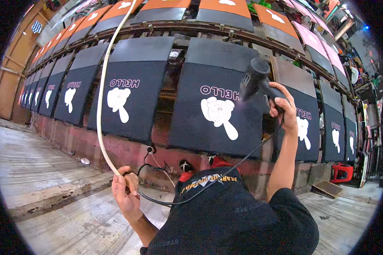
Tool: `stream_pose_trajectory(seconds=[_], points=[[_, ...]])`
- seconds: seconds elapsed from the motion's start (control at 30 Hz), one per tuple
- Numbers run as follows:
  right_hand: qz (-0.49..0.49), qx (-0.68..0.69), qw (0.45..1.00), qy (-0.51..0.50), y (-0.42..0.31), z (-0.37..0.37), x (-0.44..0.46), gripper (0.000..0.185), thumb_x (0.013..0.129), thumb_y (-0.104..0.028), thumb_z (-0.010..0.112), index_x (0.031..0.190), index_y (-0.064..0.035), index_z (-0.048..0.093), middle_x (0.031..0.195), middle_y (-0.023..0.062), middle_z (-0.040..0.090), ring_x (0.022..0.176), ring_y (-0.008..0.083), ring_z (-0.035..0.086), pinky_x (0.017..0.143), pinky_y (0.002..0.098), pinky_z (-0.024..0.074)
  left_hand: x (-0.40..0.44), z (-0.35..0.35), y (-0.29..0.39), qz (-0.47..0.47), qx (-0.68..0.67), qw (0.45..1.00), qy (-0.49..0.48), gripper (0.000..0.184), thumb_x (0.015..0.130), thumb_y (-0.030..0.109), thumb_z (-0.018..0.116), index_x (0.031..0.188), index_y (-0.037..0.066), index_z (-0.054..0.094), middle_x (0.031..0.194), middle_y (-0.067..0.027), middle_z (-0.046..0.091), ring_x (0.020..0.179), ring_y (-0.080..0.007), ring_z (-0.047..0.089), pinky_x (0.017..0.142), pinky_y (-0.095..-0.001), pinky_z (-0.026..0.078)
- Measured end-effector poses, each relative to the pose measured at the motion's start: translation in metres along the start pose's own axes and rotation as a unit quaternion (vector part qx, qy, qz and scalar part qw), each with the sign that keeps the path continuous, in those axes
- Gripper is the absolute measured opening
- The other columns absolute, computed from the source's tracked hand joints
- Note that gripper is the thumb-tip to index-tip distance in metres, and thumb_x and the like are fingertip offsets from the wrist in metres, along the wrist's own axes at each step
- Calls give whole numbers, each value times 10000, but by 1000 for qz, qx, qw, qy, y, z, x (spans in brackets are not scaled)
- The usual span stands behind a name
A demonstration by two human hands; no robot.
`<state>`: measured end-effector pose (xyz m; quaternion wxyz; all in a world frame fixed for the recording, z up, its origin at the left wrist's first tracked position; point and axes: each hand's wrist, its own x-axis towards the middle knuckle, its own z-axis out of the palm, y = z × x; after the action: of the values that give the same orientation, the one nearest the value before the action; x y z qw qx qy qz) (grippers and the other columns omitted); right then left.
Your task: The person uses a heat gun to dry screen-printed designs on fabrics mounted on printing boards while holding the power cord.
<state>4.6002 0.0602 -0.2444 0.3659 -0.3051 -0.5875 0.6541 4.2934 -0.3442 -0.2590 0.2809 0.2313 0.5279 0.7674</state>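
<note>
My right hand (pixel 286 108) is closed round the handle of a black hair dryer (pixel 255 80), held over the right side of a black fabric panel (pixel 191 123). That panel carries pink outlined HELLO lettering (pixel 219 92) and a white cartoon figure (pixel 219 111), upside down from the camera's side. Low at the left, my left hand (pixel 127 191) is closed on a cream-coloured cable (pixel 101 106) that rises to the top of the view. A black cord (pixel 225 173) hangs from the dryer, loops across my shirt and reaches near my left hand.
More black printed panels (pixel 123 93) lie on sloping boards along both sides. Behind a metal rail (pixel 208 27) is a row of orange panels (pixel 225 6), with pink ones (pixel 308 36) farther right. A red stool (pixel 341 173) stands on the floor at right. A black plug (pixel 150 149) sits at the ledge.
</note>
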Motion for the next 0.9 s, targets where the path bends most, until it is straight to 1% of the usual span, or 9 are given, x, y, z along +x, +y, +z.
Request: stream_pose_trajectory(seconds=[0.1,0.23,0.37,0.4,0.5,0.63,0.67,0.77,0.9], points=[[-16,-15,998,53,7,-3,9,559,871,-191,621,1392,-3,540,682,-2,500,540,74,478,517,229,400,-2,1,-3,2,2,1000,-5,376,1102,282,418,1236,-27,587,530,65,361,511,-71,334,609,-280,324],[-7,-7,1000,-27,7,-6,21,545,877,-176,615,1389,-5,542,681,2,504,544,72,485,521,240,411,-5,5,-1,2,-2,1000,6,360,1102,272,414,1223,-23,581,537,66,356,508,-67,327,608,-284,328],[-2,29,999,-37,14,12,39,537,889,-180,606,1392,-3,543,676,4,509,542,76,489,520,235,411,-14,13,2,6,1,999,32,340,1101,263,410,1202,-15,577,538,65,348,507,-67,318,608,-285,328],[-23,5,999,-37,19,19,45,529,887,-181,610,1383,-5,553,670,1,509,540,75,483,516,230,404,-16,14,3,6,-1,999,41,336,1101,261,409,1196,-13,577,538,65,345,507,-67,316,608,-285,327],[-27,9,997,-71,23,36,57,527,883,-186,609,1376,-7,563,658,-1,505,536,73,479,515,228,399,-22,12,6,4,-18,998,54,331,1081,275,470,1174,-26,570,527,35,400,514,-86,345,644,-282,340],[12,0,994,-109,16,58,65,508,883,-188,587,1363,-21,584,644,0,500,540,74,481,527,228,401,-29,14,9,9,-11,998,65,323,1087,269,457,1170,-22,570,525,31,389,519,-87,338,649,-282,346],[-7,11,993,-121,26,61,73,495,883,-181,599,1357,-39,597,648,-13,499,539,67,479,527,222,398,-30,15,10,11,-10,998,65,322,1089,267,454,1169,-22,570,525,30,386,521,-87,337,650,-281,346],[-28,13,994,-103,34,82,85,493,882,-176,616,1358,-50,601,650,-25,499,533,59,476,527,215,393,-35,15,12,13,0,997,71,320,1091,267,450,1162,-20,574,525,31,383,523,-86,337,650,-279,344],[13,1,983,-182,26,85,88,483,876,-179,638,1343,-56,616,678,-40,515,550,50,482,517,211,390,-39,12,13,10,10,997,76,319,1090,274,456,1149,-13,582,527,33,385,525,-82,339,647,-277,339]])
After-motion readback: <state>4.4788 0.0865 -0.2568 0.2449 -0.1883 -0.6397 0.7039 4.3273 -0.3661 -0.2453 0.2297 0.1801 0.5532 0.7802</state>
